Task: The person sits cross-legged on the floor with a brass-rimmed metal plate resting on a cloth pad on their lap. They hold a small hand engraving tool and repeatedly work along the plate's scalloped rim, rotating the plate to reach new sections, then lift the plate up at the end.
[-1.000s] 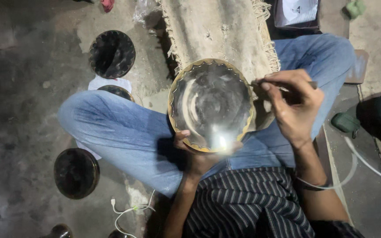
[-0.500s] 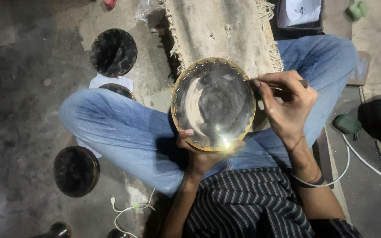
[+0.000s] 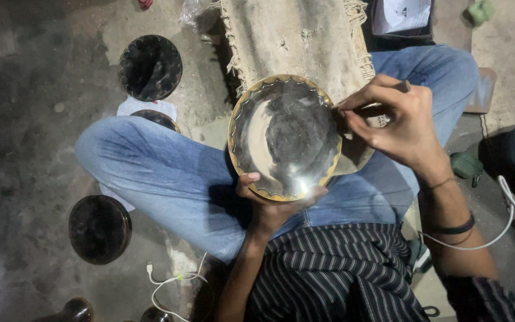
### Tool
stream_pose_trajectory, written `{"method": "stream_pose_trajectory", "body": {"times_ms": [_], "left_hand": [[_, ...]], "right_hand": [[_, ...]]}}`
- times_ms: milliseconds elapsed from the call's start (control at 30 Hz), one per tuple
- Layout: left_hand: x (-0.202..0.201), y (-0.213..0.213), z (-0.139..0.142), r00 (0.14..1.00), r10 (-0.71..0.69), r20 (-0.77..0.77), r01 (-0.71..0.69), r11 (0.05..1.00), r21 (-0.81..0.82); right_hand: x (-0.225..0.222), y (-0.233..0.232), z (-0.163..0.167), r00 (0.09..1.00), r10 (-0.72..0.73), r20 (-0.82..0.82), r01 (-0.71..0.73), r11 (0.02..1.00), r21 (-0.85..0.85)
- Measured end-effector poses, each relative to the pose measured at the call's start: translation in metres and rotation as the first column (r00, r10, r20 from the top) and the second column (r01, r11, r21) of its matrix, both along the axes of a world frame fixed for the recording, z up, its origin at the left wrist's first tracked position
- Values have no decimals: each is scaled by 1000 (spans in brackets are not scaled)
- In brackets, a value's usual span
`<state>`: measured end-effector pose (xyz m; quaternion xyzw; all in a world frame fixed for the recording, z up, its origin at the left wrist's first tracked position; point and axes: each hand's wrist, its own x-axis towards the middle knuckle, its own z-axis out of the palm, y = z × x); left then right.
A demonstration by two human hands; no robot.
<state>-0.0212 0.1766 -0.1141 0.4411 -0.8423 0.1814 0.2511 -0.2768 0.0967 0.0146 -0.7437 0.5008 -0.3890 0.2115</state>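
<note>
A round shiny metal plate (image 3: 281,137) with a scalloped golden rim is held up over my crossed legs in blue jeans. My left hand (image 3: 266,206) grips its near edge from below, thumb on the rim. My right hand (image 3: 397,122) is at the plate's right edge, fingers pinched on a thin dark tool (image 3: 368,110) whose tip touches the rim. A bright glare sits on the plate's lower part.
Dark scalloped bowls lie on the floor at the upper left (image 3: 150,67) and lower left (image 3: 99,228), another (image 3: 156,118) partly behind my knee. A fringed beige mat (image 3: 296,39) lies ahead. White cables (image 3: 171,280) trail by my legs, and a dark box (image 3: 403,18) sits at the top right.
The plate has tilted slightly and the glare has moved along its lower rim. My right hand has shifted a little along the right edge with the tool.
</note>
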Motion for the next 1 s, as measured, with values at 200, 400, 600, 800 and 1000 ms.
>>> {"method": "stream_pose_trajectory", "body": {"times_ms": [200,400,600,800,1000], "left_hand": [[-4,2,-3,985,4,-170,7,998,67],[-14,-6,7,795,-7,-607,169,963,211],[-16,-11,14,683,-43,-729,235,958,164],[-14,-10,7,747,-40,-664,206,963,173],[-17,-9,1,644,-48,-764,309,929,202]], "right_hand": [[-13,-11,1,992,111,-58,-106,991,76],[-2,13,-7,967,-207,150,209,978,8],[27,39,-27,868,-323,378,348,938,2],[46,37,-33,805,-318,501,343,938,43],[55,38,-31,843,-388,372,433,900,-44]]}}
